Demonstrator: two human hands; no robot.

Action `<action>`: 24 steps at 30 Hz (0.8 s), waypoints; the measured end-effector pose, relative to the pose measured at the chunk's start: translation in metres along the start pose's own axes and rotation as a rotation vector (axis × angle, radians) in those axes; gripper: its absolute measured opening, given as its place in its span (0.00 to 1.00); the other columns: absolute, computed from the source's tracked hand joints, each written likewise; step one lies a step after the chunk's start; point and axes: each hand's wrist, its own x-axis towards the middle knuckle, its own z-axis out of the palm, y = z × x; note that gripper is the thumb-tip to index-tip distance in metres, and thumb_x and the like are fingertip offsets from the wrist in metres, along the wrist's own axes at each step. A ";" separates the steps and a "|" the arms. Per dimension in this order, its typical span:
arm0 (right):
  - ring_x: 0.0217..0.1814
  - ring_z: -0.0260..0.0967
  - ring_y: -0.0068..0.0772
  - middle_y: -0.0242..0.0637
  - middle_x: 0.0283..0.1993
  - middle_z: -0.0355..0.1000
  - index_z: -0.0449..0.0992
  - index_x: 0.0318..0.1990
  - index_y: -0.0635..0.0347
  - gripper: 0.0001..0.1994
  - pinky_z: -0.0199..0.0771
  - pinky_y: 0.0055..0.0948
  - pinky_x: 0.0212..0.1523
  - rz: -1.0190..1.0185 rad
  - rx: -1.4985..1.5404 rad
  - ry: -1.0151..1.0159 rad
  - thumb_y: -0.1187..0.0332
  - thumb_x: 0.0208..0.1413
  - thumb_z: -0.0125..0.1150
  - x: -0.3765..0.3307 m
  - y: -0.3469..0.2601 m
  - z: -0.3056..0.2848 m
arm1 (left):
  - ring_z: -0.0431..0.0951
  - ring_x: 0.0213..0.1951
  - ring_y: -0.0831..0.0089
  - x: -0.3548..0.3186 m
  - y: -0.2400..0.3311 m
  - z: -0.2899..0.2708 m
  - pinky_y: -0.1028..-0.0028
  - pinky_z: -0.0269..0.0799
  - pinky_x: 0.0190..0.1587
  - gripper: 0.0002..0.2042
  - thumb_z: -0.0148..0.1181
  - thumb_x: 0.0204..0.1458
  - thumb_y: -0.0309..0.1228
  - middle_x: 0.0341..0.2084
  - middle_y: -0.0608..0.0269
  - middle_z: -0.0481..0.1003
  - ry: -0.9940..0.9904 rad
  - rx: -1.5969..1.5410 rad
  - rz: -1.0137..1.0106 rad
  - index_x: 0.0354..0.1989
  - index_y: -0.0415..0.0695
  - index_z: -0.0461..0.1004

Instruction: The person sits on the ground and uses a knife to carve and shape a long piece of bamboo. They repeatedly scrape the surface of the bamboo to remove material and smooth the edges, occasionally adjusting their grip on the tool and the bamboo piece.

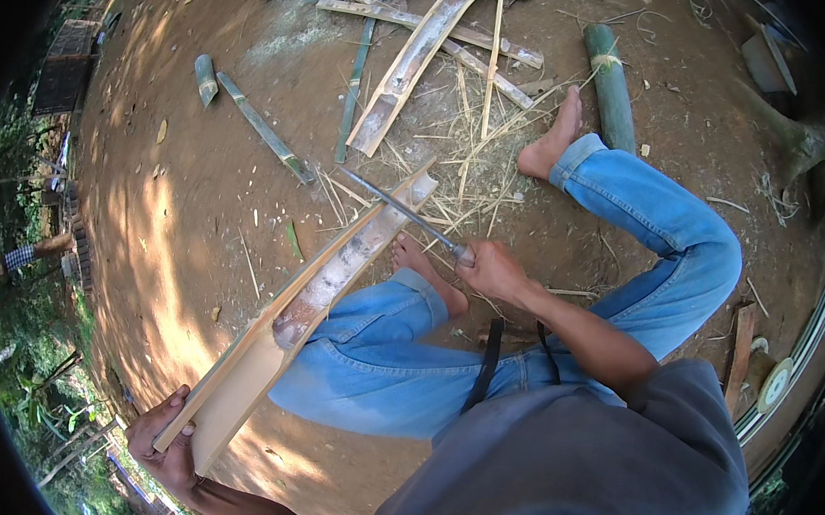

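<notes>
While the left grip clamps the split bamboo over the left thigh, the right grip clasps a knife; trimming seems in hand, blade contact unclear; another stroke needs steady bracing.

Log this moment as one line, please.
left hand: grips split bamboo, near end | right hand: holds long-bladed tool, crossing bamboo's far end

Place: outdoor work yard | bare dirt ground | green foliage | scattered bamboo shavings
</notes>
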 end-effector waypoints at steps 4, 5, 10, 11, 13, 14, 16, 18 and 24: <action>0.31 0.73 0.55 0.54 0.27 0.73 0.72 0.30 0.64 0.11 0.71 0.46 0.35 0.023 -0.053 0.075 0.65 0.48 0.61 0.022 0.021 -0.004 | 0.82 0.39 0.56 0.000 -0.014 -0.002 0.62 0.77 0.48 0.14 0.72 0.42 0.29 0.31 0.47 0.80 -0.005 -0.059 0.002 0.36 0.36 0.80; 0.32 0.73 0.55 0.53 0.27 0.73 0.72 0.31 0.65 0.11 0.71 0.46 0.36 -0.023 -0.040 0.063 0.65 0.48 0.61 0.022 0.011 -0.010 | 0.82 0.40 0.55 0.000 -0.019 -0.002 0.61 0.77 0.49 0.15 0.71 0.42 0.30 0.32 0.46 0.80 0.017 -0.057 0.026 0.37 0.36 0.80; 0.34 0.74 0.56 0.55 0.28 0.74 0.75 0.32 0.67 0.15 0.72 0.46 0.37 0.127 -0.127 0.181 0.60 0.53 0.55 0.067 0.101 -0.005 | 0.81 0.43 0.54 -0.002 -0.027 -0.014 0.60 0.76 0.51 0.15 0.71 0.44 0.29 0.36 0.45 0.79 -0.021 -0.085 -0.024 0.40 0.36 0.79; 0.35 0.74 0.57 0.56 0.29 0.74 0.76 0.33 0.67 0.17 0.72 0.46 0.38 0.213 -0.126 0.188 0.58 0.55 0.53 0.074 0.104 -0.010 | 0.81 0.44 0.54 -0.001 -0.030 -0.017 0.60 0.76 0.51 0.16 0.71 0.44 0.29 0.37 0.44 0.79 -0.026 -0.082 -0.032 0.40 0.36 0.79; 0.31 0.74 0.55 0.54 0.26 0.74 0.76 0.31 0.68 0.18 0.72 0.45 0.36 0.273 -0.088 0.110 0.57 0.55 0.53 0.069 0.097 -0.014 | 0.80 0.44 0.55 0.000 -0.036 -0.022 0.61 0.74 0.52 0.16 0.70 0.45 0.29 0.39 0.45 0.79 -0.001 -0.100 -0.078 0.42 0.35 0.78; 0.29 0.74 0.54 0.53 0.25 0.74 0.76 0.31 0.68 0.19 0.72 0.45 0.34 0.301 -0.072 0.061 0.56 0.56 0.52 0.062 0.087 -0.016 | 0.80 0.45 0.56 -0.003 -0.036 -0.023 0.62 0.74 0.53 0.17 0.69 0.45 0.29 0.39 0.45 0.78 0.015 -0.105 -0.111 0.42 0.34 0.77; 0.23 0.72 0.45 0.48 0.18 0.69 0.73 0.29 0.67 0.15 0.70 0.43 0.28 0.336 0.105 0.007 0.61 0.52 0.56 0.048 0.058 -0.016 | 0.78 0.46 0.60 0.006 -0.035 -0.014 0.66 0.71 0.53 0.20 0.66 0.50 0.34 0.42 0.44 0.78 0.124 -0.108 -0.199 0.47 0.32 0.74; 0.20 0.70 0.38 0.44 0.16 0.67 0.71 0.29 0.67 0.12 0.69 0.40 0.25 0.274 0.229 0.051 0.63 0.51 0.59 0.034 0.044 -0.001 | 0.77 0.48 0.61 0.046 -0.022 0.017 0.67 0.73 0.53 0.24 0.60 0.51 0.35 0.47 0.42 0.75 0.204 -0.296 -0.291 0.53 0.32 0.69; 0.34 0.76 0.47 0.50 0.27 0.75 0.73 0.36 0.66 0.12 0.73 0.40 0.35 -0.272 0.303 -0.005 0.67 0.49 0.62 -0.067 -0.082 0.007 | 0.77 0.19 0.75 0.087 0.011 0.040 0.86 0.72 0.11 0.21 0.51 0.53 0.33 0.53 0.29 0.65 0.137 -0.854 -0.208 0.51 0.34 0.59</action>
